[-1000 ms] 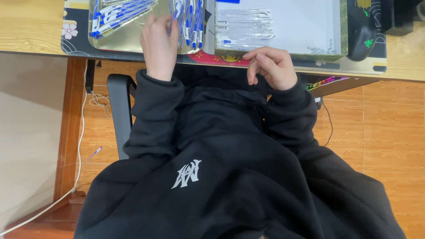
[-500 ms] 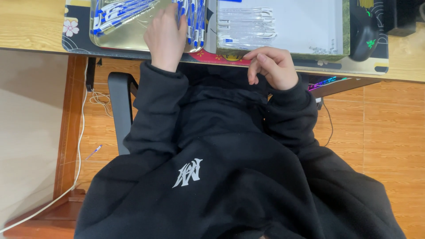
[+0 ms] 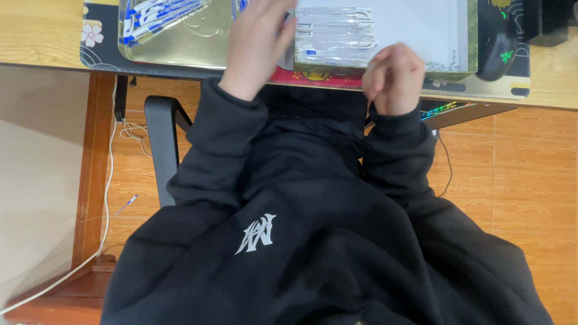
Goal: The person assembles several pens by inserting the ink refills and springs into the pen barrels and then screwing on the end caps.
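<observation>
**A:** Where are the person's arms?

**B:** Both reach forward and away from the body, seen from above, in long black sleeves that end at the wrists. The elbows are bent and held near the torso.

**A:** And the left hand?

**B:** The left hand (image 3: 260, 42) is stretched farther ahead, back of the hand facing up, fingers extended and slightly spread, blurred. Whether it holds anything cannot be told.

**A:** The right hand?

**B:** The right hand (image 3: 394, 77) sits closer to the body, back upward, fingers curled loosely inward toward the palm, thumb tucked near them. Nothing shows between its fingers. The hands are apart.
</observation>
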